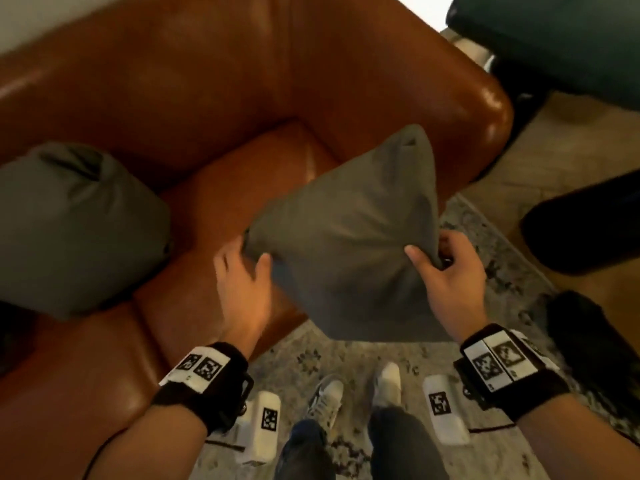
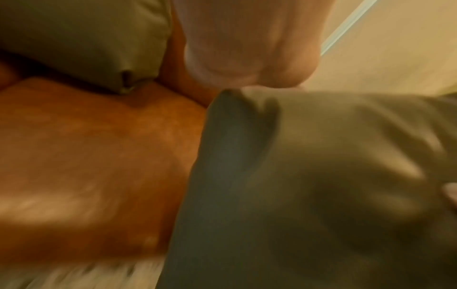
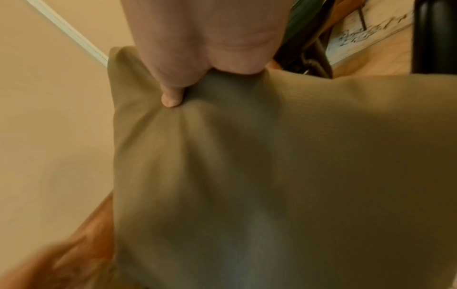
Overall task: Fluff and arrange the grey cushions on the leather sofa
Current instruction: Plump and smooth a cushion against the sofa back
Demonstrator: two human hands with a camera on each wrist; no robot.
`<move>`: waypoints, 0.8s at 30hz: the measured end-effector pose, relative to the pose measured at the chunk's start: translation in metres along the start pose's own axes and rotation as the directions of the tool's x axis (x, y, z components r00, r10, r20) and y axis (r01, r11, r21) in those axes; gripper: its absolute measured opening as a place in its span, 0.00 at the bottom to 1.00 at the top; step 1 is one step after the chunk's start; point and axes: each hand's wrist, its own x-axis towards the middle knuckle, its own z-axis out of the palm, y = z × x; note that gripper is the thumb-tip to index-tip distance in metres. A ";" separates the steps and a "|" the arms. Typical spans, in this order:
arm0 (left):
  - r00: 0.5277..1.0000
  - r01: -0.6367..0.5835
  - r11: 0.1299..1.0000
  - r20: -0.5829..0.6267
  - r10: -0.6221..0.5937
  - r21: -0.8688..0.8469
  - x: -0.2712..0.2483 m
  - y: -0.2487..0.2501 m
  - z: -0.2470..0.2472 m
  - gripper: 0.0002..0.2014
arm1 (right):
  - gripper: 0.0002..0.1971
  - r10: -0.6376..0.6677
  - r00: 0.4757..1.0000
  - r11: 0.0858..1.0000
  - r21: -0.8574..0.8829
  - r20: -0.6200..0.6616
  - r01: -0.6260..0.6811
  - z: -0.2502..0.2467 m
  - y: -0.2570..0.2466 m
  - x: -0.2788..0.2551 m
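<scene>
Left hand (image 1: 242, 275) and right hand (image 1: 450, 271) each pinch a corner of the grey cushion (image 1: 353, 244) before the leather sofa (image 1: 214, 98); hard fluffing could slip it onto the rug (image 1: 346, 355)

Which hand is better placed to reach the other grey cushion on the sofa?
Probably the left hand: it is nearer the resting cushion, while the right hand pinches the held cushion by its corner and can keep it.
</scene>
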 end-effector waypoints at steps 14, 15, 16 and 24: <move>0.997 0.074 0.988 0.035 -0.069 -0.135 0.160 0.162 0.009 0.26 | 0.12 -0.263 0.860 0.932 -0.117 0.437 0.344 0.095 -0.070 0.136; 0.995 0.100 0.987 0.028 -0.097 -0.128 0.166 0.155 0.009 0.23 | 0.14 -0.227 0.843 0.933 -0.139 0.488 0.332 0.099 -0.068 0.141; 0.993 0.117 0.985 0.017 -0.116 -0.126 0.170 0.149 0.008 0.20 | 0.16 -0.187 0.830 0.942 -0.145 0.525 0.304 0.101 -0.064 0.145; 0.959 0.220 0.965 -0.151 -0.241 -0.146 0.211 0.098 -0.019 0.14 | 0.42 0.457 0.879 0.865 -0.301 0.140 -0.402 0.064 0.003 0.139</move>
